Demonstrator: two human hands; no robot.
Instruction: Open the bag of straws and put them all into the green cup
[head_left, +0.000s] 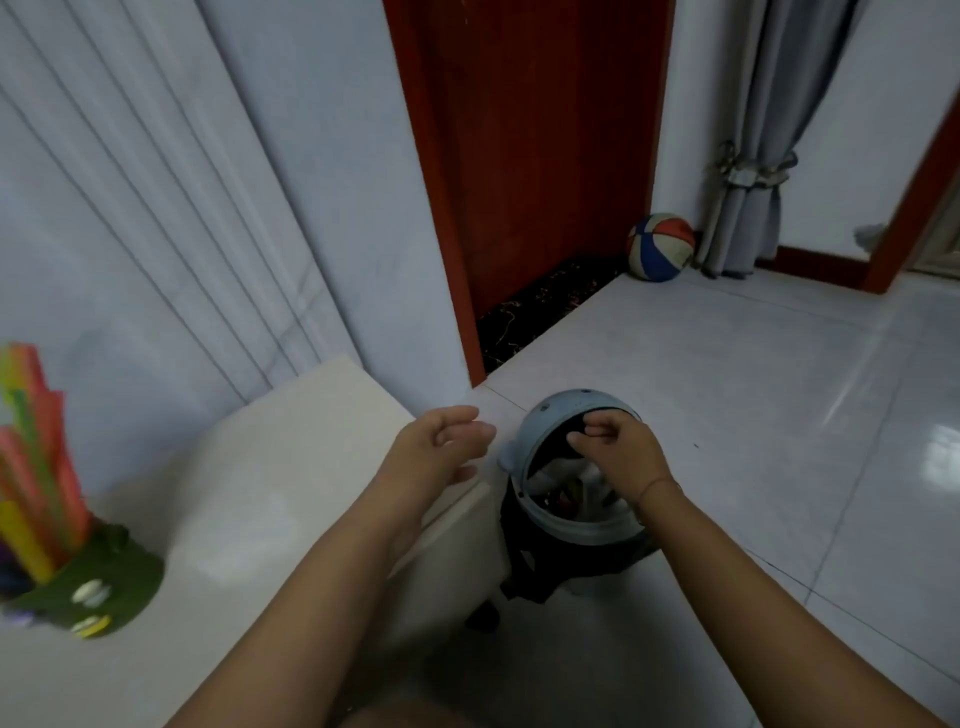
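Note:
The green cup stands at the left edge of the white table, blurred, with several colourful straws upright in it. My left hand hovers over the table's far right corner, fingers loosely apart and holding nothing. My right hand is above the mouth of a light blue waste bin, its fingers curled in towards the thumb with nothing visible between them. No straw bag is in view.
The bin has a black liner and stands on the tiled floor just right of the table. A red-brown door is ahead, with a ball and a tied grey curtain beyond it.

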